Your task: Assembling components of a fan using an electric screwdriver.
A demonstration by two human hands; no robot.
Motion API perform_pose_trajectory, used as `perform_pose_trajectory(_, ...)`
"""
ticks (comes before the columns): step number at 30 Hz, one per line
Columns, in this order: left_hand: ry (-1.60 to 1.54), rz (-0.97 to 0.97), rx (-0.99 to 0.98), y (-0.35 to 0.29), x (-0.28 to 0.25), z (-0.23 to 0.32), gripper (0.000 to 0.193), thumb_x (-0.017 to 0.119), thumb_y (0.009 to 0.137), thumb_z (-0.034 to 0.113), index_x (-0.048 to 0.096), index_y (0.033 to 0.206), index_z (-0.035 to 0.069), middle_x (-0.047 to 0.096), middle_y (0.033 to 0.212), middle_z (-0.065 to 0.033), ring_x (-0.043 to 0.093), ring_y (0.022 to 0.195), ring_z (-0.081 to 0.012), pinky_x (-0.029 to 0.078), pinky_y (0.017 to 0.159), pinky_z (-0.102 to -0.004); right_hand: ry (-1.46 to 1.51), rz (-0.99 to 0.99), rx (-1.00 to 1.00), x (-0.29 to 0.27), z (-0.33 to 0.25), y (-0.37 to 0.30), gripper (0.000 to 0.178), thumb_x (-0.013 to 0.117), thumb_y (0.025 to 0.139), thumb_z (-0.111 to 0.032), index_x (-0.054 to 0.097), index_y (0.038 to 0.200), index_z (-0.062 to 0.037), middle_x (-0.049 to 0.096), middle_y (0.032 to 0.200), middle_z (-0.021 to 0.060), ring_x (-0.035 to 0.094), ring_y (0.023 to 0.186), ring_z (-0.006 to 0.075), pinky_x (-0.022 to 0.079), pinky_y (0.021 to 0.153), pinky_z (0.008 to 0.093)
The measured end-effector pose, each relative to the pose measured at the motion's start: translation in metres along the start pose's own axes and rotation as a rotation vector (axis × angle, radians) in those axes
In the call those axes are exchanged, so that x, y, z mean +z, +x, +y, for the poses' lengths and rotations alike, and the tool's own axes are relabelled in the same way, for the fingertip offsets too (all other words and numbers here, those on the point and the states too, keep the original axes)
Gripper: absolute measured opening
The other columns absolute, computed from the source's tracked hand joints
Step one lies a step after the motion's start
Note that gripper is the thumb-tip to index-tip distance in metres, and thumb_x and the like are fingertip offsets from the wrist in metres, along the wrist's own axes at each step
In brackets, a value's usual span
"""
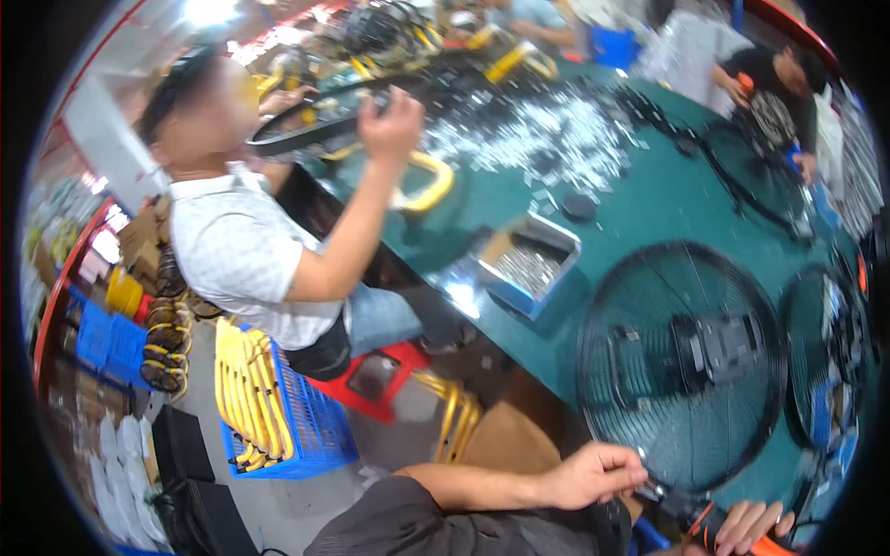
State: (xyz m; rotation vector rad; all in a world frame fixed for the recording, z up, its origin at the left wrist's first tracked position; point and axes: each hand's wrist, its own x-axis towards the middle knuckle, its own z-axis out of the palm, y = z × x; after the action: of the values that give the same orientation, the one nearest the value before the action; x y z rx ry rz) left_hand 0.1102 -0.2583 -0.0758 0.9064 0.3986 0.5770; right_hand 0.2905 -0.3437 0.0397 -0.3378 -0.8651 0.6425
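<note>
At the table's near edge, my right hand (749,526) is wrapped around an orange-and-black power screwdriver (709,521), whose tip points left. My left hand (593,476) is beside that tip, thumb and fingers pinched together; whatever they hold is too small to make out. Just beyond both hands, a round black wire fan guard (607,310) lies flat on the green table (436,243). A dark motor housing (728,347) and a black handle-like bracket (629,369) sit on the guard.
An open box of small metal parts (533,264) stands left of the guard, before a heap of shiny pieces (565,139). More fan guards (825,361) are at the right. A co-worker (246,241) lifts a black hoop. Yellow tubes fill a blue crate (315,426) beside a red stool (375,398).
</note>
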Motion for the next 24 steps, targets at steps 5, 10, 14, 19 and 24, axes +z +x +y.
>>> perform_pose_trajectory(5,-0.047,-0.006,0.01,-0.006,-0.001,0.004,0.017,0.058,0.105,0.011,0.064,0.094,0.001,0.063,0.088,-0.0025,0.048,0.063,-0.0036,0.04,0.058,-0.0197,-0.035,0.097,-0.123,0.001,0.003,0.0,0.036,0.071,0.092,-0.016,0.044,0.111,-0.0013,0.05,0.079,0.0052,0.053,0.057,0.0124,0.047,0.054,0.0264)
perform_pose_trajectory(10,-0.008,0.024,0.043,-0.008,0.0,0.001,0.016,0.059,0.104,0.009,0.065,0.092,0.001,0.064,0.086,-0.0025,0.05,0.064,-0.0034,0.042,0.058,-0.0198,-0.082,0.084,-0.101,-0.004,0.004,-0.004,0.037,0.076,0.091,-0.017,0.046,0.112,-0.007,0.06,0.078,0.0061,0.058,0.05,0.0142,0.051,0.044,0.0249)
perform_pose_trajectory(14,-0.045,0.013,0.074,-0.012,0.001,0.002,0.017,0.057,0.105,0.007,0.065,0.094,-0.003,0.064,0.086,-0.0055,0.051,0.065,-0.0059,0.043,0.058,-0.021,-0.053,0.022,-0.103,-0.005,0.006,-0.009,0.036,0.072,0.094,-0.018,0.045,0.114,-0.0057,0.061,0.08,0.0068,0.061,0.054,0.0149,0.055,0.047,0.0261)
perform_pose_trajectory(19,0.069,-0.057,0.106,-0.021,-0.005,0.0,0.013,0.059,0.104,0.007,0.066,0.099,-0.003,0.065,0.09,-0.0072,0.055,0.069,-0.0081,0.045,0.062,-0.0225,-0.094,-0.045,-0.021,-0.008,0.001,-0.012,0.035,0.071,0.096,-0.02,0.044,0.115,-0.0066,0.06,0.08,0.0065,0.061,0.054,0.0151,0.054,0.048,0.0266)
perform_pose_trajectory(24,0.334,-0.205,0.198,-0.026,-0.014,-0.005,0.01,0.064,0.097,-0.001,0.068,0.105,-0.005,0.067,0.093,-0.0109,0.062,0.076,-0.0141,0.049,0.065,-0.0273,-0.112,0.022,0.145,-0.015,-0.003,-0.016,0.034,0.069,0.096,-0.021,0.044,0.115,-0.0071,0.06,0.079,0.006,0.06,0.053,0.0147,0.053,0.047,0.0268)
